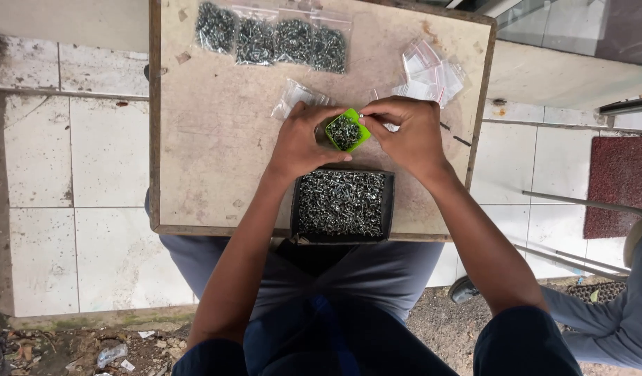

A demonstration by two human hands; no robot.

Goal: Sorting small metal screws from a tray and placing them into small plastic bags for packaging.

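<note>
A small green cup (346, 131) full of little grey screws sits between the two hands, above the middle of the wooden table (216, 139). The left hand (303, 143) is at the cup's 9 o'clock and curls around its side, holding it. The right hand (404, 132) is at the cup's 3 o'clock, with its fingertips pinched close together at the cup's top right edge. It may be pinching one tiny screw, but that is too small to tell.

At the cup's 6 o'clock, just beside the hands, is a black box (342, 204) full of screws. At 12 o'clock, well apart, lie four filled bags of screws (272, 38). At 2 o'clock lies a pile of empty clear bags (432, 73).
</note>
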